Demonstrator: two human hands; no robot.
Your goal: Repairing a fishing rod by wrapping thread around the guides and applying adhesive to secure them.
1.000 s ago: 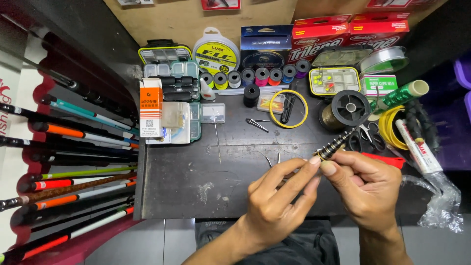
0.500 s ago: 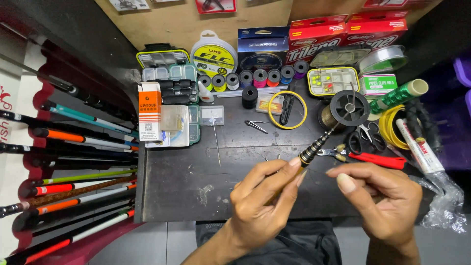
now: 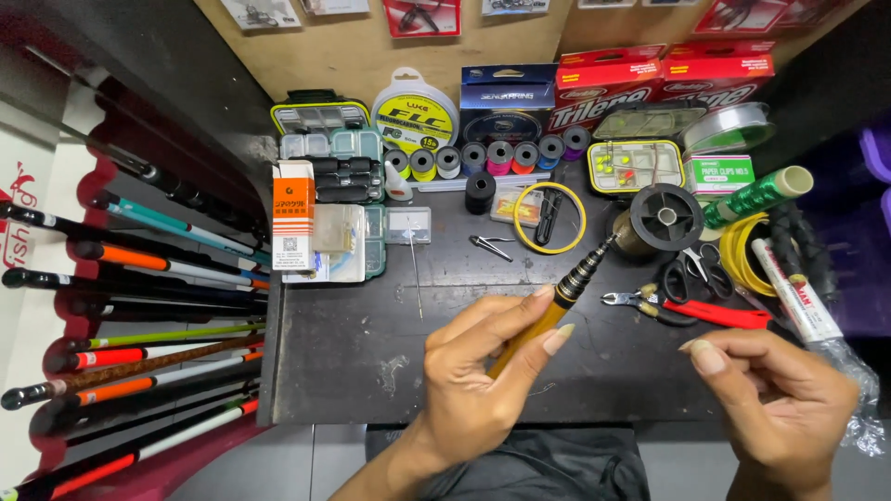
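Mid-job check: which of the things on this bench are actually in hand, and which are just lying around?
In hand:
left hand gripping the yellow-and-black rod tip section
right hand, apart from it

Lying about:
black spool
red-handled pliers
scissors
thread spools
yellow ring

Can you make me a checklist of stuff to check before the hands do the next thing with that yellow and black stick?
1. Left hand grips the yellow and black stick: ok.
2. Right hand off the stick, curled, apart from it: ok; whether it holds anything: cannot tell.
3. Stick tip free of the black spool: cannot tell, they look very close.
4. Red-handled pliers lie within easy reach on the table: ok.
5. Scissors lie flat: ok.
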